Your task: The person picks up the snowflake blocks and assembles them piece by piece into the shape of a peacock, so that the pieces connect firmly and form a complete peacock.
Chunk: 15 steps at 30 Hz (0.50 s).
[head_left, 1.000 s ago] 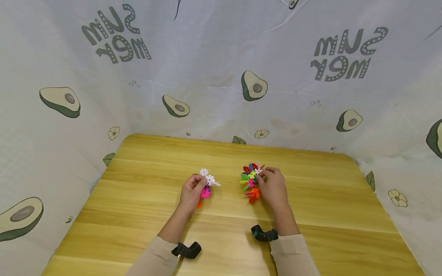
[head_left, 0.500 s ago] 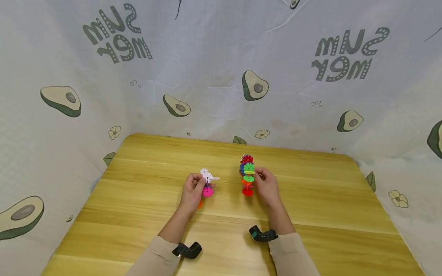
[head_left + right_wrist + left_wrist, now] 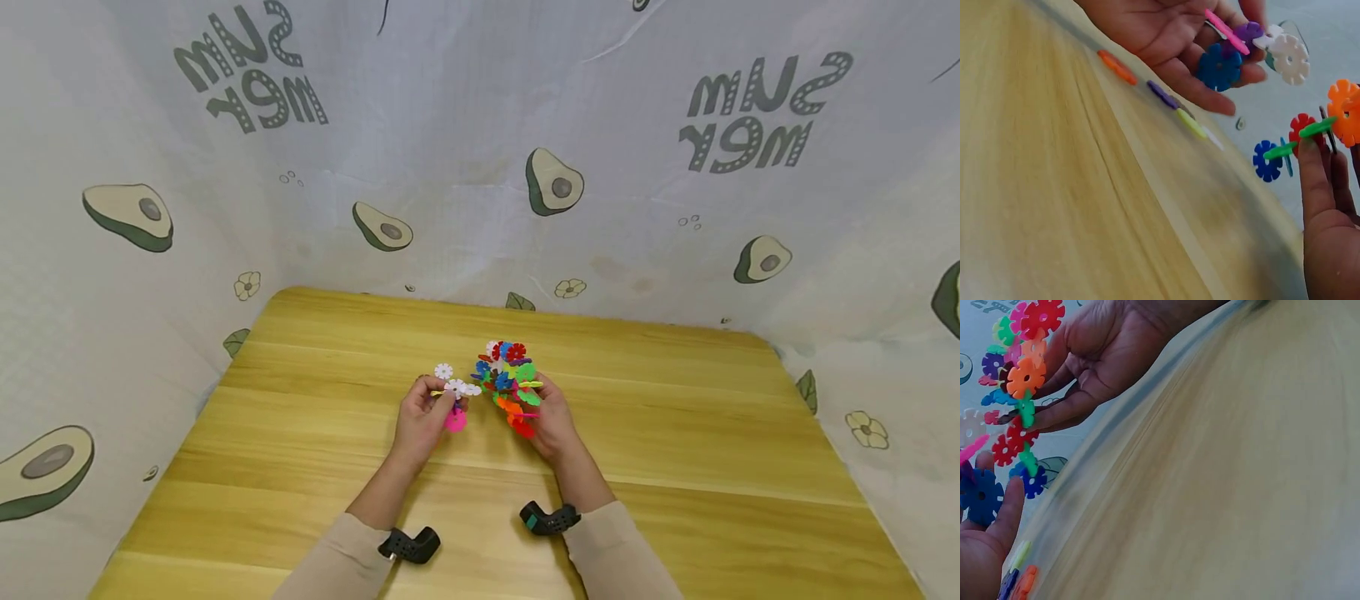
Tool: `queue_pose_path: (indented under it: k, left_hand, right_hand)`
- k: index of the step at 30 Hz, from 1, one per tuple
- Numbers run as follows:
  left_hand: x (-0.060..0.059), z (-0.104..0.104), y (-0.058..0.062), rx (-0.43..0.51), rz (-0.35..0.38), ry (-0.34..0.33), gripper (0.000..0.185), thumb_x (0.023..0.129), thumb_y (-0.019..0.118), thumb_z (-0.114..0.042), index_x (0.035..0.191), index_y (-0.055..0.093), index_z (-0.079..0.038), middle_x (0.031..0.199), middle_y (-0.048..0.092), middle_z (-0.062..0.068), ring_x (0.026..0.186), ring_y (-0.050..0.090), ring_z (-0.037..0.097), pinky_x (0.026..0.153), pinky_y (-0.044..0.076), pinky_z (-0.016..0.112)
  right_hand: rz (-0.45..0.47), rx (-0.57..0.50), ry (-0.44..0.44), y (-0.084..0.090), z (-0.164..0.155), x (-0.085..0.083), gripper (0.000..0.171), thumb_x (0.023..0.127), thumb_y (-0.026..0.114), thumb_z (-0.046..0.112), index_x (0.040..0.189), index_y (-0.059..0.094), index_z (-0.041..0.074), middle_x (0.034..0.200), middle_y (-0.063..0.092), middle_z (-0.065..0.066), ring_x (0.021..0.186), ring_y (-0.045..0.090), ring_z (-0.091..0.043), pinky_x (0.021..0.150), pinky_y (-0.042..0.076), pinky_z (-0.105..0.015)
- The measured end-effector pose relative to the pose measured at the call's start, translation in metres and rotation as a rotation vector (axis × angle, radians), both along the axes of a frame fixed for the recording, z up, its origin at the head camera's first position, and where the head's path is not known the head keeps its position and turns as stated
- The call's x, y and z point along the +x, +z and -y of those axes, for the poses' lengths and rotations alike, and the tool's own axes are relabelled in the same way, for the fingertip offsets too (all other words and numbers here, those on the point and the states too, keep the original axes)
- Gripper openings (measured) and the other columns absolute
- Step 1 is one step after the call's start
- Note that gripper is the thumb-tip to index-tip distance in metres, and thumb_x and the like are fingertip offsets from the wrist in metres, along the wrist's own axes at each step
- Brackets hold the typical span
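— What's the setting?

— A wooden desk (image 3: 675, 433) walled in on three sides by a pale cloth (image 3: 450, 167) printed with avocados and the word "summer".

— And the hands?

— Both are raised over the middle of the desk, close together. The left hand (image 3: 422, 417) has its grip closed on a small bunch of snowflake discs (image 3: 454, 392), white, pink and blue, pinched between thumb and fingers.

— The right one?

— The right hand (image 3: 553, 421) grips a larger cluster of discs (image 3: 508, 385), red, orange, green and blue, with its fingers curled behind it. The two bunches sit just beside each other, barely apart.

— Anything on the desk itself?

— A few loose discs (image 3: 1147, 81), orange, purple and green, lie under the left hand.
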<state>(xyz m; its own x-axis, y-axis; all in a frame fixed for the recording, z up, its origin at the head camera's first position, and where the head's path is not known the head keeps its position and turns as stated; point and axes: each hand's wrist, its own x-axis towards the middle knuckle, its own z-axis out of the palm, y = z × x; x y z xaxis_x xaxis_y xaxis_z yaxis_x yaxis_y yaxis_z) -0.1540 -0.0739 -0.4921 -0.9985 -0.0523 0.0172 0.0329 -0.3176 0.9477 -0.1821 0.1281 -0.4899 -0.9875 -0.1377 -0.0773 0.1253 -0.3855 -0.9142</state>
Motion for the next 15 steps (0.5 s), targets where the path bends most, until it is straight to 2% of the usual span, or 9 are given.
queue_pose_path:
  k: [4,8,11,15]
  left_hand:
    - [0.0003,-0.0025,0.0011,-0.036,-0.030,0.012,0.017,0.096,0.062,0.003,0.106,0.054,0.014,0.090,0.067,-0.002,0.082,0.069,0.007,0.072,0.058,0.016]
    - [0.0029,-0.0048,0.0034,-0.079,-0.078,0.023,0.018,0.096,0.063,0.003,0.104,0.054,0.016,0.091,0.066,-0.005,0.081,0.066,0.003,0.072,0.056,0.014]
    - [0.0054,-0.0058,0.0039,-0.077,-0.114,0.017,0.017,0.096,0.063,0.005,0.103,0.053,0.017,0.090,0.066,-0.003,0.078,0.066,0.004,0.070,0.056,0.015]
    - [0.0064,-0.0064,0.0025,-0.088,-0.124,0.009,0.016,0.097,0.062,0.004,0.104,0.053,0.016,0.091,0.067,0.003,0.078,0.066,0.004,0.069,0.057,0.015]
  right_hand:
    - [-0.044,-0.033,0.039,-0.0014,0.0020,0.0011,0.023,0.107,0.051,0.016,0.110,0.071,0.026,0.109,0.074,0.008,0.096,0.071,-0.005,0.083,0.061,-0.021]
    - [-0.058,-0.068,0.077,-0.0010,0.0028,0.0047,0.015,0.104,0.059,0.020,0.109,0.071,0.028,0.108,0.073,0.010,0.095,0.069,-0.003,0.084,0.060,-0.018]
    - [-0.036,-0.081,0.090,0.0000,0.0030,0.0068,0.019,0.104,0.057,0.016,0.105,0.070,0.029,0.108,0.070,0.012,0.097,0.067,-0.002,0.085,0.058,-0.016]
    - [-0.018,-0.109,0.110,0.0020,0.0019,0.0074,0.024,0.105,0.053,0.015,0.101,0.071,0.030,0.107,0.068,0.014,0.096,0.064,-0.002,0.085,0.056,-0.014]
